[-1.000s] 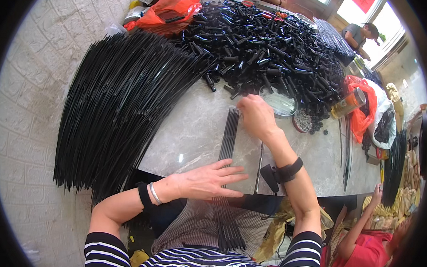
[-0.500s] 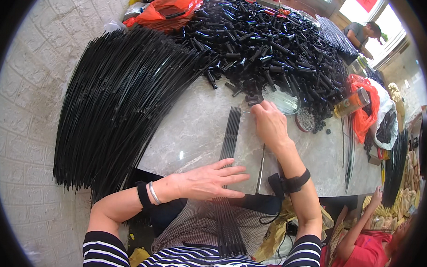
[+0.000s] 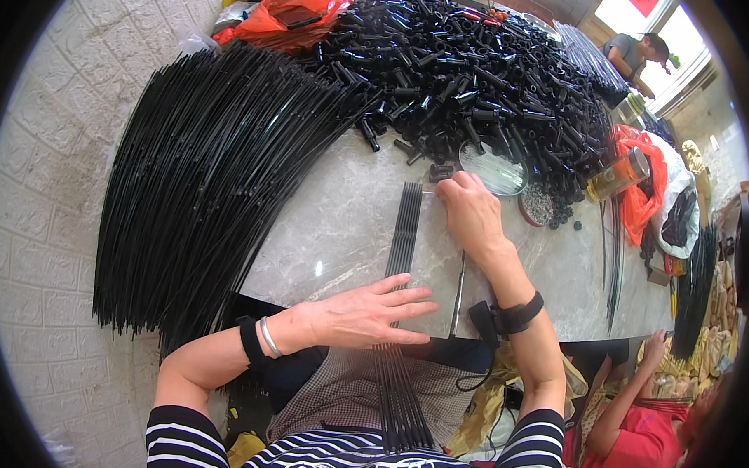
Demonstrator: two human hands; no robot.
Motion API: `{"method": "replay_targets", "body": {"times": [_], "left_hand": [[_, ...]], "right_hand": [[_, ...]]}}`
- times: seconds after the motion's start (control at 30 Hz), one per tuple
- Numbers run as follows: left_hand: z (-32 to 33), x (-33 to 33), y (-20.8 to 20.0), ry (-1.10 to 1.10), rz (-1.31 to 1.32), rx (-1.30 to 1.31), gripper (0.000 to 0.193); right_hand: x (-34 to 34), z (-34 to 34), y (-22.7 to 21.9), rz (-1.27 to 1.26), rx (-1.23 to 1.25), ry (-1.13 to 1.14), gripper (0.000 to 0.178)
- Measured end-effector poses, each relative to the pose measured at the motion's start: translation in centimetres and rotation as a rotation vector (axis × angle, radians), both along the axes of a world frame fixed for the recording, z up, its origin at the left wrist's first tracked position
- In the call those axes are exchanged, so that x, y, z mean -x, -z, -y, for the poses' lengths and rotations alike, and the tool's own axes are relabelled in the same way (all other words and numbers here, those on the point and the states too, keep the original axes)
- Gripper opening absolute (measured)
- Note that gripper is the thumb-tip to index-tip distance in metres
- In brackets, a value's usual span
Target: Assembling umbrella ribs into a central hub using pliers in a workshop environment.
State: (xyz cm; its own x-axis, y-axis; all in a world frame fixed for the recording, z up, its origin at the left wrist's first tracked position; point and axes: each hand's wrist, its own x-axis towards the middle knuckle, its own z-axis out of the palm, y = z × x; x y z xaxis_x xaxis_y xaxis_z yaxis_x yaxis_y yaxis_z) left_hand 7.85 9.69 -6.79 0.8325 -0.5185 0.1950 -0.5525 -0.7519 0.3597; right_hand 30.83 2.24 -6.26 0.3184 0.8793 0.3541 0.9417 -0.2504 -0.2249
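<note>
A narrow row of thin black rods [image 3: 404,227] lies side by side on the grey stone-patterned table [image 3: 333,232], its near ends fanning over the edge towards my lap. My left hand [image 3: 363,312] rests flat across the rods near that edge, fingers stretched out. Beside their far ends, my right hand [image 3: 473,211] is closed in a pinch on a thin, pale, wire-like piece [image 3: 429,192], which reaches to the rod tips. A slim dark stick with a shiny part [image 3: 459,295] lies on the table beneath my right wrist.
A big sheaf of black rods [image 3: 203,187] covers the left side. Black tubular parts [image 3: 471,72] are heaped at the back. Near my right hand stand a clear dish [image 3: 502,176] of thin pale pieces, a small red-rimmed bowl [image 3: 537,208] and a jar [image 3: 620,175]. Another person [image 3: 631,445] sits at right.
My right hand has shifted very slightly towards the rod tips, still pinched. My left hand stays flat on the rods. At right, the other person's raised hand has moved slightly.
</note>
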Motion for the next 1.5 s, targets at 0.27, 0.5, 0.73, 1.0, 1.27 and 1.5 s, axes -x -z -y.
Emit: {"method": "replay_targets", "body": {"times": [0.27,0.5,0.73,1.0,1.27,1.5], "left_hand": [[0.07,0.01,0.29,-0.015,0.019,0.028,0.058],[0.05,-0.04,0.10,-0.011,0.002,0.016,0.058],[0.03,-0.04,0.04,-0.010,0.004,0.010,0.059],[-0.01,-0.12,-0.21,0.002,0.032,-0.025,0.052],[-0.02,-0.11,-0.31,0.009,0.015,-0.029,0.053],[0.04,-0.03,-0.22,-0.015,-0.034,-0.016,0.061]], "right_hand": [[0.18,-0.08,0.06,0.016,0.006,0.009,0.014],[0.17,0.21,0.00,-0.006,-0.019,0.011,0.014],[0.04,0.24,0.30,-0.021,-0.041,0.015,0.010],[0.12,0.23,0.29,0.017,-0.031,0.003,0.012],[0.31,-0.05,0.38,0.029,-0.023,-0.011,0.012],[0.48,0.17,0.22,-0.060,-0.035,-0.001,0.014]]}}
